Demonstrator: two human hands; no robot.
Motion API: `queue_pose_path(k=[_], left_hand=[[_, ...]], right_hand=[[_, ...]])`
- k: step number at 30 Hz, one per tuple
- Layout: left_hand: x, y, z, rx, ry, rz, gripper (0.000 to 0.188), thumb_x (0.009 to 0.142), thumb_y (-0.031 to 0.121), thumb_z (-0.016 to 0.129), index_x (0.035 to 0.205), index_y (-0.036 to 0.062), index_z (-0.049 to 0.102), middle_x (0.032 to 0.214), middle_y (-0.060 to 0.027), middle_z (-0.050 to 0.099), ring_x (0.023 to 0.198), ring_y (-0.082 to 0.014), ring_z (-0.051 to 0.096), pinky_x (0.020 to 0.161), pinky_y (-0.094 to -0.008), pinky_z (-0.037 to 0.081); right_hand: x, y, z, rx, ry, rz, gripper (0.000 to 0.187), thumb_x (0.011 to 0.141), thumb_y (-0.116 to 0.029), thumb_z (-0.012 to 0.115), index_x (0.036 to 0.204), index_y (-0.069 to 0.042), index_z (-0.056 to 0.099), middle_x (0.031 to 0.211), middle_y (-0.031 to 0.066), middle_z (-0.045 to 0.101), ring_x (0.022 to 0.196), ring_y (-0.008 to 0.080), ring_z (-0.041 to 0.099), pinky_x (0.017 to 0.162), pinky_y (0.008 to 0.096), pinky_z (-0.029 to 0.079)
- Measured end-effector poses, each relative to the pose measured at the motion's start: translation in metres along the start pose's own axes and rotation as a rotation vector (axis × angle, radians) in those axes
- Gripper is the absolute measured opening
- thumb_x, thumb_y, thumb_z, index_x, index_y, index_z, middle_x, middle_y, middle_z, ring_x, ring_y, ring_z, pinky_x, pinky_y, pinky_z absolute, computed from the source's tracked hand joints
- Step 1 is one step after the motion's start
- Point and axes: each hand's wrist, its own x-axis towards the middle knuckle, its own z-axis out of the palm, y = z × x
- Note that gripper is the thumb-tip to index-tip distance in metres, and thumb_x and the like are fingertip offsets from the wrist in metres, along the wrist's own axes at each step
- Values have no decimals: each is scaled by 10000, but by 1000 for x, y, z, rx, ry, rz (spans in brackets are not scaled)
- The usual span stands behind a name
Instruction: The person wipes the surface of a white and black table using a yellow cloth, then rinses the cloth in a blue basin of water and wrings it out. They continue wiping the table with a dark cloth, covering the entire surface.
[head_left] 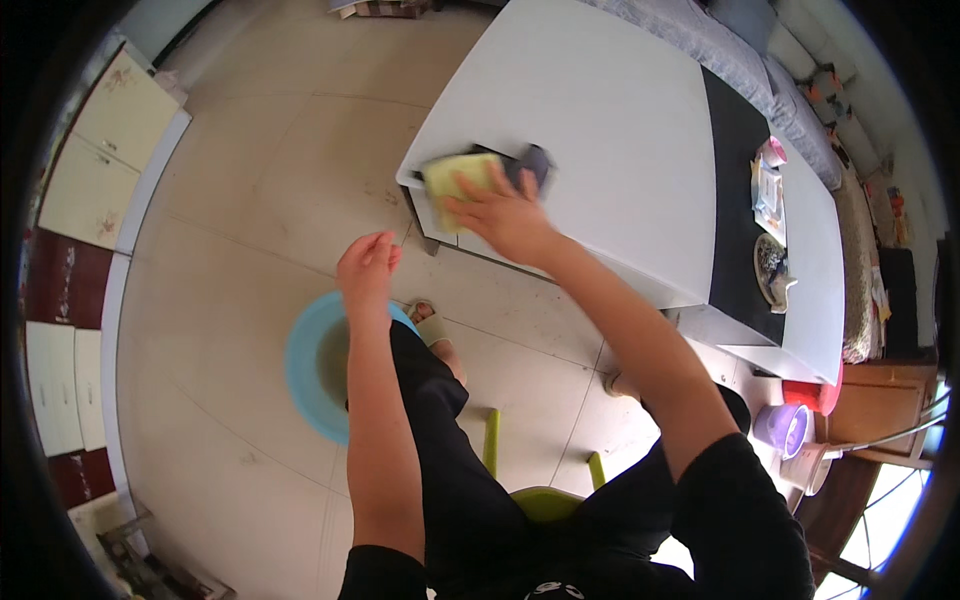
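My right hand (512,218) lies with its fingers spread on a yellow cloth (462,182), pressing it at the near left corner of a white table (590,110). Part of the cloth laps over the table's edge. Beside my right thumb is a dark grey, blurred shape (535,163); I cannot tell whether it belongs to the cloth. My left hand (368,270) hangs in the air left of the table, fingers curled together, with nothing visible in them. Below my left forearm a light blue basin (305,365) stands on the floor, partly hidden by the arm and my leg.
A black strip (735,150) crosses the table, bearing a plate (772,270), a packet (768,195) and a pink container (772,152). Pale cabinets (90,190) line the left wall. A purple bucket (782,428) stands at right. Between my legs shows a green stool (545,503).
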Motion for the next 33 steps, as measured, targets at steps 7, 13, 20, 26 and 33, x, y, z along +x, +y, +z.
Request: queue_pose_path(k=[7,13,20,26,33], left_hand=[[-9,13,13,-99,-30,38,181,926,128,591,995,-27,656,821,-54,643,736,-105,594,667,-232,483],[-10,21,-4,-73,-7,12,185,936,137,575,1002,-13,660,812,-51,648,738,-108,595,682,-242,484],[-1,16,0,-67,-3,8,169,914,112,563,954,-20,661,811,-61,654,744,-127,636,707,-251,512],[0,12,-6,-60,64,6,175,919,127,576,969,-16,664,824,-64,659,755,-131,632,699,-253,508],[-9,20,6,-79,47,18,170,906,133,565,925,-2,667,816,-62,670,741,-136,655,674,-256,499]], right_hand=[[-147,75,15,-305,223,165,608,837,7,517,1401,-202,432,1514,66,310,1364,390,306,1098,506,294],[-64,41,29,-333,324,6,630,814,-9,529,1419,-43,354,1449,211,355,1281,449,393,1086,517,304],[99,-37,40,-473,462,-112,466,866,-115,530,1324,-41,481,1298,212,511,1142,397,528,998,461,387],[101,-53,-45,674,440,-83,374,819,-15,532,1174,-81,630,1053,174,652,915,256,649,816,322,505],[-92,40,-58,443,231,332,376,922,-42,546,1298,-60,548,1393,162,479,1317,260,429,1058,355,365]])
